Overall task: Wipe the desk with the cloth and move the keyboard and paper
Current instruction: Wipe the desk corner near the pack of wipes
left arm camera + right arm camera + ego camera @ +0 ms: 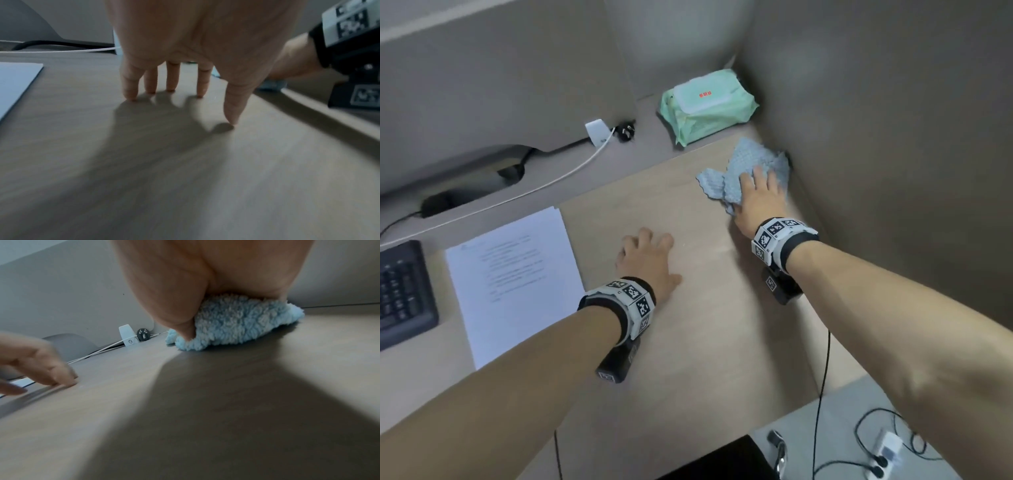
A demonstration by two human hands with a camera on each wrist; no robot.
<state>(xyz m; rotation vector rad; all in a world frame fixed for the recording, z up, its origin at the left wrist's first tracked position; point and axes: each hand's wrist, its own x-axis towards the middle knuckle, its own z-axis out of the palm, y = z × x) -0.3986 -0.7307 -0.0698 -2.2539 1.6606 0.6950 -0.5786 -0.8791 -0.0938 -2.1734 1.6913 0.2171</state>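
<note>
At the two o'clock corner of the surface point(688, 342), right hand point(758, 197) flat on the blue cloth point(743, 164), fingers fairly straight and pressing down, thumb dug into the fleece in the right wrist view — cloth bunched, close against the side wall. Left hand point(649, 262) near the centre, fingers spread and only lightly bent, tips planted on bare wood, holding nothing.

Judged progress: wiping under way on the right half, probably the far corner just now. Paper point(513, 277) lying at nine o'clock, just beside the left hand but not touching; keyboard point(404, 291) further out at the left edge, partly cut off. Both look parked on the unwiped left side, so likely still to be shifted across before that half can be wiped — a guess only.

Wood-grain top, pale brown, boxed by plain grey partitions behind and on the right. Green wet-wipe pack point(705, 104) at twelve o'clock on the raised back ledge, white charger point(596, 132) and a black plug beside it, white cable trailing leftward. Floor with cables at five o'clock.
</note>
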